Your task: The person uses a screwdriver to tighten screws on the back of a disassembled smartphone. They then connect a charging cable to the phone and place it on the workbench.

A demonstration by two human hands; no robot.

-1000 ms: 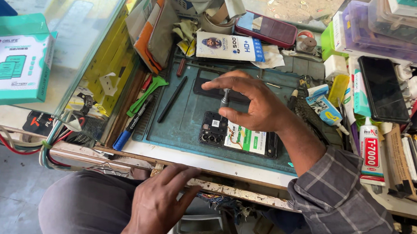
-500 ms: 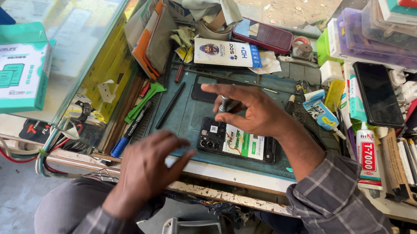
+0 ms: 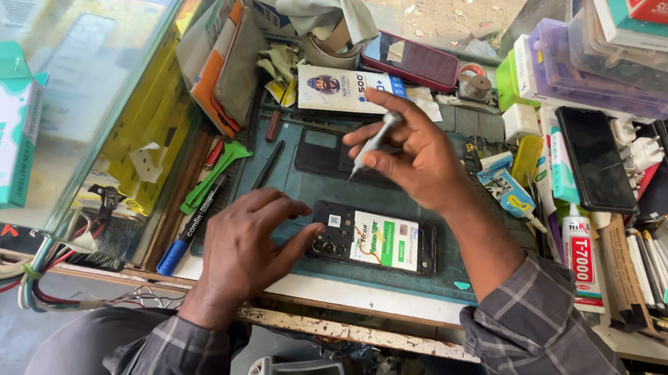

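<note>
An opened phone (image 3: 373,243) with its back off lies on a dark green work mat (image 3: 287,192) in front of me, showing a battery with a white and green label. My left hand (image 3: 247,248) rests on the mat with its thumb and fingers touching the phone's left end. My right hand (image 3: 419,150) hovers above the mat behind the phone and pinches a small grey screwdriver (image 3: 372,143), tip pointing down. A black back cover (image 3: 325,152) lies on the mat under that hand.
Green tweezers (image 3: 213,175), a blue pen (image 3: 190,220) and a black tool (image 3: 267,164) lie at the mat's left. A glass counter (image 3: 82,91) stands left. A red phone (image 3: 409,61), boxes, a glue tube (image 3: 581,256) and a black phone (image 3: 594,159) crowd the back and right.
My left hand rose from my lap to the mat and now touches the phone's left end. My right hand lifted off the phone with the screwdriver.
</note>
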